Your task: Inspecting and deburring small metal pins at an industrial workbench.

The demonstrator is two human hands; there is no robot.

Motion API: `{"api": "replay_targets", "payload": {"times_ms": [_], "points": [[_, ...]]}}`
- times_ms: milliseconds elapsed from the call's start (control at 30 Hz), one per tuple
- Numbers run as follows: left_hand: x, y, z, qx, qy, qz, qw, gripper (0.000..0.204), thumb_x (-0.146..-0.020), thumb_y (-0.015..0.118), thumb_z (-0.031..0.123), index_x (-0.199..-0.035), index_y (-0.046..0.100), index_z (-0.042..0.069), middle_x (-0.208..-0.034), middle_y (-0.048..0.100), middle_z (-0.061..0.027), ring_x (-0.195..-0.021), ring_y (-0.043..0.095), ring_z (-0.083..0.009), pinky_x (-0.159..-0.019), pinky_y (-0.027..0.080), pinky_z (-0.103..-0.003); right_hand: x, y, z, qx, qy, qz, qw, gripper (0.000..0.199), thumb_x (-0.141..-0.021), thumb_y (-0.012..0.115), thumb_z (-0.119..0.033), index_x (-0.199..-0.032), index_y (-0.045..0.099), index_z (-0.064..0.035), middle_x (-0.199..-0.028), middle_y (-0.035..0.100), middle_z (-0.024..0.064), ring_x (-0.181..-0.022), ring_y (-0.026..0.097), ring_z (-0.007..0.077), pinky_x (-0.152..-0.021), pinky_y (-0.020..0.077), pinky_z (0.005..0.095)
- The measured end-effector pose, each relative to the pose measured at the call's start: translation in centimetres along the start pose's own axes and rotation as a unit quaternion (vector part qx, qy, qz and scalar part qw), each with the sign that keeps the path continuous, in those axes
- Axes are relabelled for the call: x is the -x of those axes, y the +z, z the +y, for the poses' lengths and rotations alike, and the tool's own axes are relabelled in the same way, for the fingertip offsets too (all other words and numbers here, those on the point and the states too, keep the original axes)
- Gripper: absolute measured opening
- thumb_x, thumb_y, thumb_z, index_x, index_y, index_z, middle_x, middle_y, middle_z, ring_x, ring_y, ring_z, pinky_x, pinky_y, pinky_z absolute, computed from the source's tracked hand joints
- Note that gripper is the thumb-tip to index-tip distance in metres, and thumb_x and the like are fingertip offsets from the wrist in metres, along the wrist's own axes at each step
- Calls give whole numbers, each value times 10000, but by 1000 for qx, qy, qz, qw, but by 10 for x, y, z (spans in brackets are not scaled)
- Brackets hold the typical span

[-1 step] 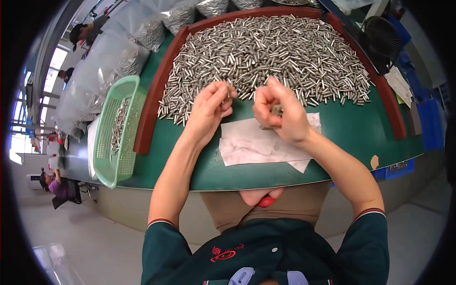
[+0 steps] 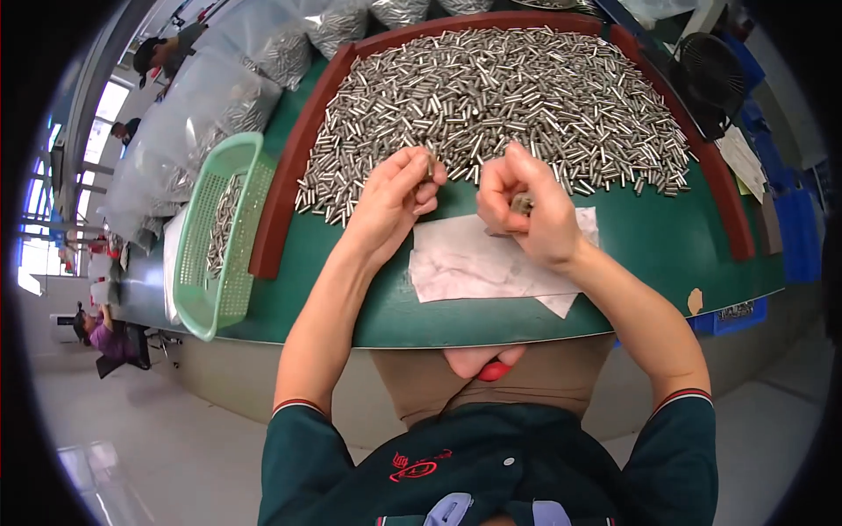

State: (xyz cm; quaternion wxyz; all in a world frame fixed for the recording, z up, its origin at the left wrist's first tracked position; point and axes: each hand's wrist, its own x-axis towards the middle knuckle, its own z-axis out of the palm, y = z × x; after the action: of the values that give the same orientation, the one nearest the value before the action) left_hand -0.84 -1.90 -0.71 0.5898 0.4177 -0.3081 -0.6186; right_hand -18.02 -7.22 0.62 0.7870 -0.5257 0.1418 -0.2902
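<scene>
Metal pins [image 2: 491, 96] heaped on green table [image 2: 649, 254]; left hand [image 2: 395, 197] pinches one, right hand [image 2: 522, 206] clutches several.

Pale glossy floor [image 2: 132, 438] reflecting daylight. Bright windows [image 2: 39, 202] far left. Green table [image 2: 491, 320] with brown rim [image 2: 289, 175]. Black fan [image 2: 706, 74] upper right.

Pile of metal pins [image 2: 500, 105] on table [image 2: 649, 254], basket [image 2: 215, 237] left, paper sheet [image 2: 474, 263] in front.
</scene>
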Motion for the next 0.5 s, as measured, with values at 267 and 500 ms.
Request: {"api": "replay_targets", "payload": {"times_ms": [267,500], "points": [[1,2,-8,6,-43,-6,999,171,-885,477,166,-927,520,6,-713,507,-12,-527,342,-33,-451,281,-159,-2,-11,7,-124,-15,-12,992,502,-900,268,-425,-559,376,-73,-413,235,-55,-354,175,54,-352,152,215],[-2,-1,-8,16,-57,-27,998,191,-896,454,171,-922,517,-8,-693,486,-6,-528,341,-33,-446,278,-160,-4,-13,5,-139,-19,-2,990,490,-908,271,-401,-562,378,-71,-414,239,-53,-354,179,51,-353,156,212]]}}
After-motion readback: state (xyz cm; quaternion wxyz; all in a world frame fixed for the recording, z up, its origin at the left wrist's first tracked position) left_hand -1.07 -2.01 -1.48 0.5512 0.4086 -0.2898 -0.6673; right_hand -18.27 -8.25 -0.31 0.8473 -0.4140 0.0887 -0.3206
